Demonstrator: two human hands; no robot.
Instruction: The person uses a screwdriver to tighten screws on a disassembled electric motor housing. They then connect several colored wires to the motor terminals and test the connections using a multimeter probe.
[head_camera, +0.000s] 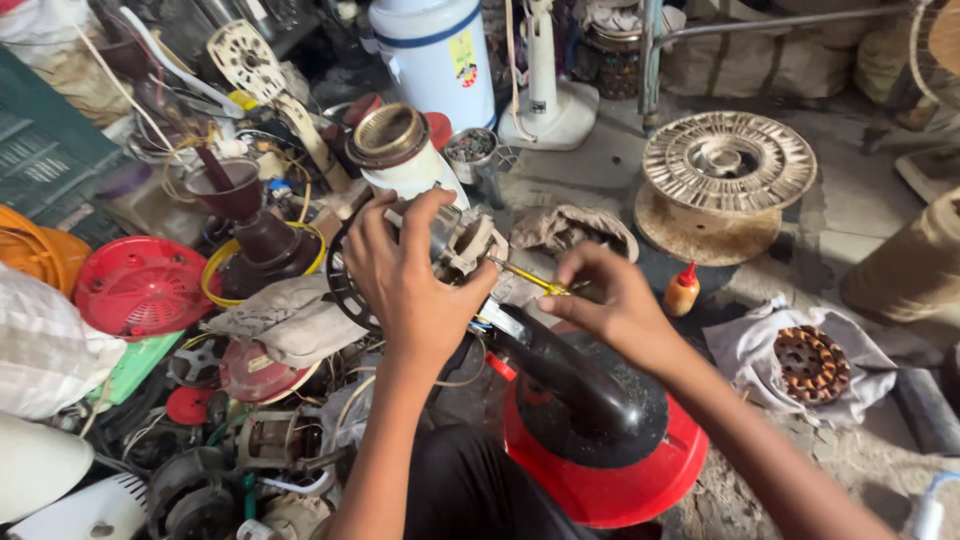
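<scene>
Where both hands (420, 290) meet: cluttered workshop floor (600, 170); fan parts (140, 285) everywhere

fan base (640, 480): glossy red plastic | neck (590, 385): glossy black plastic | rag (290, 315): matt cloth

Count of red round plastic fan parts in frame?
4 clear. Red fan base under the black neck, red vented grille at left, dark red cover and small red disc below it. Clutter may hide more.

Empty wire spool (727, 170) lying flat on floor at right; small squeeze bottle with red cap (682, 290) near it; copper-wound stator (811, 364) on white cloth (748, 350); red fan grille (140, 285) at left; white cooler jug (436, 55) behind.
</scene>
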